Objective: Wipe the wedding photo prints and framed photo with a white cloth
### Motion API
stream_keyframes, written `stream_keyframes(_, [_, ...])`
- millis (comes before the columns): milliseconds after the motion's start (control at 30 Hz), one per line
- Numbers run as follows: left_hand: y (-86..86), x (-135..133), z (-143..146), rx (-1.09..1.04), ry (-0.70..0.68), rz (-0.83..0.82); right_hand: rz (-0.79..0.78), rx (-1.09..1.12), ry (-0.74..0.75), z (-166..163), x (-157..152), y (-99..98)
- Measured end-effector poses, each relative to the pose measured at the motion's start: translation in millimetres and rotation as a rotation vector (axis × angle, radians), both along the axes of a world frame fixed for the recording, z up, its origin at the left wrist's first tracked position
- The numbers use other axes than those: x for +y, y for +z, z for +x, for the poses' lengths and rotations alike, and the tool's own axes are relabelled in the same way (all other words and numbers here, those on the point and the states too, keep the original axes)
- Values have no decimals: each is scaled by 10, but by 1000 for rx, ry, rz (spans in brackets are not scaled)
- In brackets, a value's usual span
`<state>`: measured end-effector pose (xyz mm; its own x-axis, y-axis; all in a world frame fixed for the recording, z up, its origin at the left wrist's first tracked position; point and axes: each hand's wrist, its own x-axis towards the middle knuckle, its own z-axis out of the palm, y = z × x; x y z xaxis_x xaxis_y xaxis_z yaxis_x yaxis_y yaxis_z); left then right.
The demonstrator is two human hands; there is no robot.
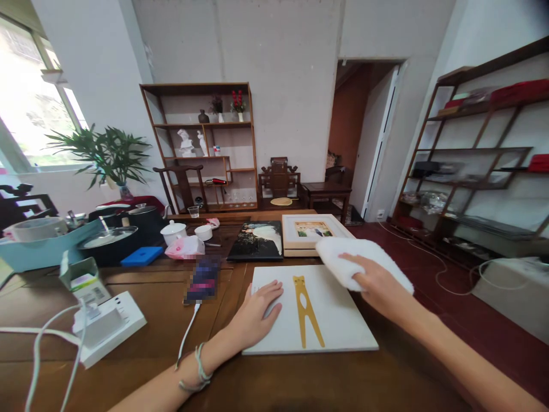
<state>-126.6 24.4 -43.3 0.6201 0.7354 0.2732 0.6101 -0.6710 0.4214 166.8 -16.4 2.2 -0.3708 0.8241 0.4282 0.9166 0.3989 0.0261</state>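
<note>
A white canvas board [338, 320] with a yellow long-legged cat painted on it lies flat on the wooden table [150, 309] in front of me. My left hand [257, 312] rests flat on the board's left edge, fingers stretched out. My right hand [377, 283] grips a white fluffy cloth [364, 254] held over the board's upper right corner. Behind the board lie a dark painting with a white bird [257, 240] and a light-framed picture [311, 230].
A phone [203, 279] on a white cable lies left of the board. Further left are a white power strip [109, 323], a small box [83, 280], pots, a blue tray, cups. Shelves stand on the back and right walls; a doorway opens beyond.
</note>
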Motion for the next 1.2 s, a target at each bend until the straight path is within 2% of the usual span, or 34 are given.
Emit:
stream_keyframes(67, [-3,5,1,-4,5,2,-21,-33,121,-133,35,-182])
stream_keyframes(167, [-3,13,-2,7,-3,3,-110,1,126,-319,155,-364])
stream_keyframes(267, [-9,20,-8,13,-9,7,-180,81,44,-415,252,-365])
stream_keyframes(333, [-19,22,-13,10,-5,11,-234,97,46,-435,237,-307])
stream_keyframes(433, [-33,21,-17,6,-7,19,-303,85,65,-437,34,-212])
stream_keyframes(667, [-22,1,-3,24,22,1,-533,109,47,-342,-815,-62])
stream_keyframes(767, [-10,-3,-1,25,23,-4,-585,146,60,-276,-913,-35])
stream_keyframes(867, [-4,2,-3,22,18,-2,-536,175,94,-255,-739,-49])
stream_keyframes(1000, [-7,15,-3,15,11,30,-416,200,126,-317,-267,-107])
stream_keyframes(1100, [-18,24,-4,14,6,48,-325,188,104,-375,74,-162])
stream_keyframes(1200, [-24,29,-11,12,3,48,-296,144,64,-397,267,-213])
